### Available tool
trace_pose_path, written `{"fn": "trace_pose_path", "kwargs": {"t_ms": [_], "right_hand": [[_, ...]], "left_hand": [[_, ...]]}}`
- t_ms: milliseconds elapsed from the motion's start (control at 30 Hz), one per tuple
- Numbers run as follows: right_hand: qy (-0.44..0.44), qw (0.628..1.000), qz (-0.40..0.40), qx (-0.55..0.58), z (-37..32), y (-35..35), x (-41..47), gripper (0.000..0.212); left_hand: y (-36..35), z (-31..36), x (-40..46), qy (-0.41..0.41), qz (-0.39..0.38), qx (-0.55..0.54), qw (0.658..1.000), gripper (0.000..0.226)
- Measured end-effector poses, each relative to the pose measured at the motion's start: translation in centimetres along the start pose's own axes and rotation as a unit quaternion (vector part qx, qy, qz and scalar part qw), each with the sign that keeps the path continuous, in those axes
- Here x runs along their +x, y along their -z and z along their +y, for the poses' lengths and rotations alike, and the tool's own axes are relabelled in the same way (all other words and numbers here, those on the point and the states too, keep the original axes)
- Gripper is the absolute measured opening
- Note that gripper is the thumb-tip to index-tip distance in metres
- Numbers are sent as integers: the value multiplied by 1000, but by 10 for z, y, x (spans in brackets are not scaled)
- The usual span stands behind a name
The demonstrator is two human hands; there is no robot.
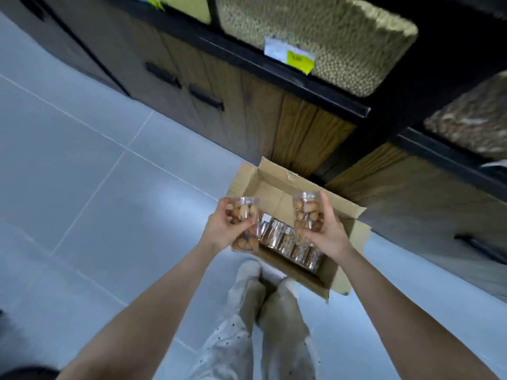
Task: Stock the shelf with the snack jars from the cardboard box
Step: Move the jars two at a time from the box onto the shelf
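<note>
Pale grey tiled floor (90, 165) is observed — a dark wood-fronted shelf unit (274, 86) stands behind. An open cardboard box (274, 187) sits on the floor, jars (290, 239) inside. One clear snack jar is gripped in each hand — left jar (245, 223) by left hand (222, 229), right jar (307, 212) by right hand (326, 234).

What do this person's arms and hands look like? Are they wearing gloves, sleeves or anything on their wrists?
Both arms are bare right up to the bottom edge of the picture, with no sleeve showing. The left hand and right hand wear no gloves. No watch, bracelet or ring can be made out, though the picture is a bit blurred. Lower down, the person wears light trousers with small dark dots.
</note>
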State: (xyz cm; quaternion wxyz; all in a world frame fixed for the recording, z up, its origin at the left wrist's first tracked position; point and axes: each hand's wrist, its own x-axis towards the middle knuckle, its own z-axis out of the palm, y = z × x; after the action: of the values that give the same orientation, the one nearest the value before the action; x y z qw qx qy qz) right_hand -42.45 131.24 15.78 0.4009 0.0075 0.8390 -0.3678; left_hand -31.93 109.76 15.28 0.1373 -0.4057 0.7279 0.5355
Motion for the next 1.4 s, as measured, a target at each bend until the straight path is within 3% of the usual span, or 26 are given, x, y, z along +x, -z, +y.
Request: {"fn": "trace_pose_path", "kwargs": {"t_ms": [100,400,633,733,933,1100,1233,1400], "right_hand": [[17,999,-29,5,-36,15,-49,108],[114,987,-114,-12,-80,61,-121,115],[225,952,-179,-105,-101,70,-157,100],[272,924,-229,-139,-112,54,-178,94],[319,855,-331,-241,-121,-13,-229,103],[371,785,-405,-287,-116,-80,-308,90],[416,722,-456,-313,-91,-142,-382,91],[461,636,-522,-332,-36,-206,-494,100]], "left_hand": [[26,28,-46,4,33,-26,999,62],[49,65,-155,-36,136,-129,982,49],[40,54,-245,-22,252,-218,943,75],[41,32,-291,2,312,-256,915,75],[39,-29,-396,58,435,-279,854,65],[27,-86,-500,92,531,-305,785,68],[7,-136,-590,114,600,-294,736,53],[-35,-207,-713,151,653,-286,685,51]]}}
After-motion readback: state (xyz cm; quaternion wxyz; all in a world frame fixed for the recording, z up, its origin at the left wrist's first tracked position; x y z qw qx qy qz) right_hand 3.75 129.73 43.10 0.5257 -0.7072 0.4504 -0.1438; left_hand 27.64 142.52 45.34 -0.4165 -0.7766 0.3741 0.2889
